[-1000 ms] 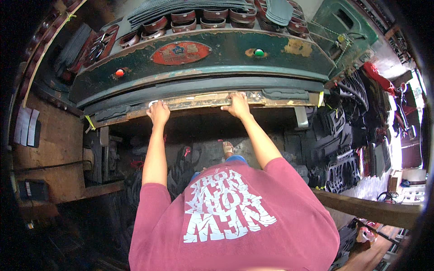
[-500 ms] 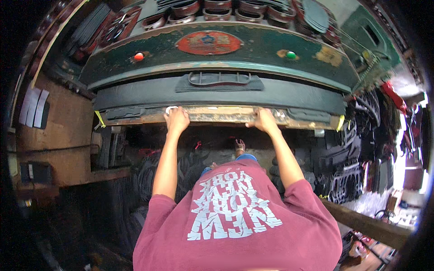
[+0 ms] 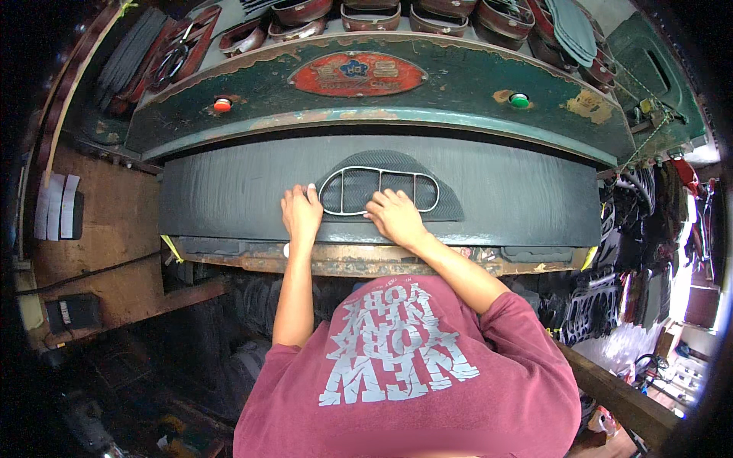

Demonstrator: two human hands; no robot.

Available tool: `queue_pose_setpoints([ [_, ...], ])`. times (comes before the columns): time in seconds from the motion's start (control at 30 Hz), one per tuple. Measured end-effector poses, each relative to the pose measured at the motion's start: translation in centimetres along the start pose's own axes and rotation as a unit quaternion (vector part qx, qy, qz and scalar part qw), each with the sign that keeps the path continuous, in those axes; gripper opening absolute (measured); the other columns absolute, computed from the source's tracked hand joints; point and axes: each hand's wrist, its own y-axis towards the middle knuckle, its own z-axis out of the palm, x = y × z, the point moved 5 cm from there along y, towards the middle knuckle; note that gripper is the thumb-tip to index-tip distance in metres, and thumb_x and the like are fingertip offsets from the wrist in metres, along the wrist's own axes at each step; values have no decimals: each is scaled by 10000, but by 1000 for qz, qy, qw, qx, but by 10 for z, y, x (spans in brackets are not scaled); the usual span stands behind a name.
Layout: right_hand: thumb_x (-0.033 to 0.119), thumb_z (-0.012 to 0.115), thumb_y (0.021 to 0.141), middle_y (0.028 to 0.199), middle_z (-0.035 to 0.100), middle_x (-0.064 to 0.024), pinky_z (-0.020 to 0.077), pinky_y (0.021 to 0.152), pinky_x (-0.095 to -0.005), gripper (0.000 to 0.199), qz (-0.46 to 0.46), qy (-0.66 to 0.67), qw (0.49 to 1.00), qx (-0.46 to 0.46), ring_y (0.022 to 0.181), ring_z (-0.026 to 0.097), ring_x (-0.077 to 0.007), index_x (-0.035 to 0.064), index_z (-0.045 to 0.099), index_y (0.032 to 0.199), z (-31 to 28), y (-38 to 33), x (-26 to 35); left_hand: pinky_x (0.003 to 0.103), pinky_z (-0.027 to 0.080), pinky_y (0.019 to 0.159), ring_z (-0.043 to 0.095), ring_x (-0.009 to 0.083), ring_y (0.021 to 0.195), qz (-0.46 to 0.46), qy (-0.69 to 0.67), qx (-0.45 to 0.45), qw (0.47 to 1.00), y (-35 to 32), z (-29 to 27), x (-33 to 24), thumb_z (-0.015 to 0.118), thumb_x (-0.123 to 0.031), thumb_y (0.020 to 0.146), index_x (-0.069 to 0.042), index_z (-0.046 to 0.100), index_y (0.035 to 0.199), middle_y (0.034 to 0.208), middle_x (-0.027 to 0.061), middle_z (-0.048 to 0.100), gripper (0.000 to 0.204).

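Reading the scene as a clock centred on the metal frame (image 3: pixel 380 180), with 12 pointing away from the person, this long curved outline with 3 crossbars lies flat on a dark textured sheet (image 3: pixel 450 200), perhaps so that its rim meets the material evenly. The frame sits toward the sheet's near edge, leaving most of the spare material at 12 and 4 o'clock. Both lie on a broad grey slab (image 3: pixel 527 191), which probably gives them level support. The left hand (image 3: pixel 301 212) rests at 8 to 9 o'clock, fingers loosely bent and a little spread, thumb beside the frame's end; it pinches nothing visible, and seems placed to steady that end. The right hand (image 3: pixel 397 219) comes in from 5 o'clock, its fingers curled over the near rim; whether they pinch it or just press, I cannot tell. Both hands work from the near side, likely because the green beam (image 3: pixel 458 88) crosses beyond the slab at 12. Its red button (image 3: pixel 222 104) at 10 and green button (image 3: pixel 519 100) at 2 face the person, presumably for easy reach. A worn ledge (image 3: pixel 382 259) runs below at 6.
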Motion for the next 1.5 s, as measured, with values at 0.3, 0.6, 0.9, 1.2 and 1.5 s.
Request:
queue_pose_setpoints([
  [0.3, 227, 725, 872, 846, 623, -96, 490, 742, -384, 202, 80, 353, 932, -31, 802, 620, -257, 27, 699, 856, -70, 10, -27, 570, 521, 791, 668, 481, 818, 9, -26, 5, 1000, -4, -2, 1, 385, -335, 1086, 18, 705, 858, 912, 257, 696, 528],
  [0.6, 104, 721, 932, 855, 627, -58, 459, 729, -274, 181, 307, 284, 898, -137, 787, 580, -130, -49, 657, 859, -131, -55, -94, 292, 383, 623, 399, 83, 722, -55, -353, 30, 933, -104, -177, 71, 520, -325, 1086, 5, 523, 830, 738, -34, 414, 417],
  [0.9, 175, 702, 947, 850, 630, -144, 495, 755, -418, 171, 231, -49, 971, -24, 794, 636, -295, 4, 701, 955, -58, -64, -73, 319, 364, 585, 385, 127, 648, -194, -216, 18, 957, -240, -297, 167, 642, -286, 998, -13, 489, 776, 658, 21, 439, 384],
  [1.2, 86, 541, 1005, 1105, 575, -257, 437, 936, -494, 177, 193, -116, 974, 39, 1061, 550, -439, -35, 550, 1132, -74, -122, -89, 546, 449, 677, 602, 526, 779, -357, -6, 1, 934, -318, -112, 347, 598, -461, 998, 23, 594, 858, 791, 291, 637, 504],
  [1.5, -32, 587, 854, 1041, 598, -148, 413, 978, -454, 172, 42, -72, 971, 224, 1068, 568, -356, 30, 630, 1009, -117, -124, -93, 530, 467, 789, 594, 504, 871, -407, -115, -28, 906, -484, 72, 477, 475, -449, 1066, 27, 607, 1087, 901, 304, 641, 494],
])
